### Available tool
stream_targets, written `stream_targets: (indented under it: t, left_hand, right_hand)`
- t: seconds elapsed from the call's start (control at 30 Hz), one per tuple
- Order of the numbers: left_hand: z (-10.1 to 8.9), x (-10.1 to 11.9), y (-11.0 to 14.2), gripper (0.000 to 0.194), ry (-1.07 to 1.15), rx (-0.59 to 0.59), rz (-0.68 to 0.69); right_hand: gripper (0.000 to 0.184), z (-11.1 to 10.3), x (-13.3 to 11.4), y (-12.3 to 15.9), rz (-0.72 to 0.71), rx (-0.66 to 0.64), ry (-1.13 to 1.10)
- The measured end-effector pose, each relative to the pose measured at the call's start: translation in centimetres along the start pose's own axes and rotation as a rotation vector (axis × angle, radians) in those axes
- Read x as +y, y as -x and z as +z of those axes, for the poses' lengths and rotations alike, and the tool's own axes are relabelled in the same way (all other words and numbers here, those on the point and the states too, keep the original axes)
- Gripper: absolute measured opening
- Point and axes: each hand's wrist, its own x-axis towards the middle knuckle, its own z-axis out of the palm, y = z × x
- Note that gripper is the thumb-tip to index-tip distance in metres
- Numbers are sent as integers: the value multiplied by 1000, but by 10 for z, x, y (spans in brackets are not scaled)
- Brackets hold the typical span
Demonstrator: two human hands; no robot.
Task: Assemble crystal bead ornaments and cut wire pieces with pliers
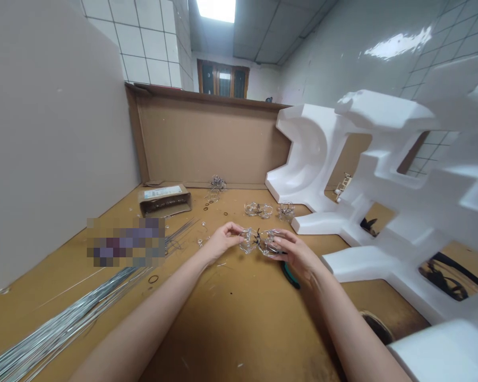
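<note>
My left hand (pixel 222 240) and my right hand (pixel 297 253) meet over the middle of a brown table (pixel 231 323). Together they pinch a small clear beaded wire piece (pixel 258 241), one hand on each end, fingers closed on it. A dark wire tie sits at the piece's centre. A teal-handled tool (pixel 290 276) lies on the table just under my right hand. Two similar clear pieces (pixel 258 210) (pixel 287 211) lie farther back.
A bundle of long silver wires (pixel 63 323) runs along the left front. A small cardboard box (pixel 165 199) and small rings lie at the back left. A cardboard wall (pixel 207 138) closes the back. White foam packing blocks (pixel 402 212) fill the right side.
</note>
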Motion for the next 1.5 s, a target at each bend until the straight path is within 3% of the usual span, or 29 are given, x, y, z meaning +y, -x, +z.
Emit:
stream_targets:
  t: [0.27, 0.47, 0.77, 1.13, 1.5]
  left_hand:
    - [-1, -7, -1, 22, -43, -42, -90]
    - [-5, -7, 0, 13, -61, -53, -119]
    - [-6, -7, 1, 12, -36, -51, -152]
    - [6, -6, 4, 14, 46, -102, -166]
    - [1, -3, 6, 13, 102, -160, -170]
  right_hand:
    - [36, -2, -1, 0, -37, 70, 45]
    - [20, 1, -2, 0, -81, 94, 76]
    - [24, -5, -1, -3, -59, 63, 81]
    - [23, -1, 20, -10, -84, 31, 115]
    - [21, 0, 2, -1, -62, 23, 114]
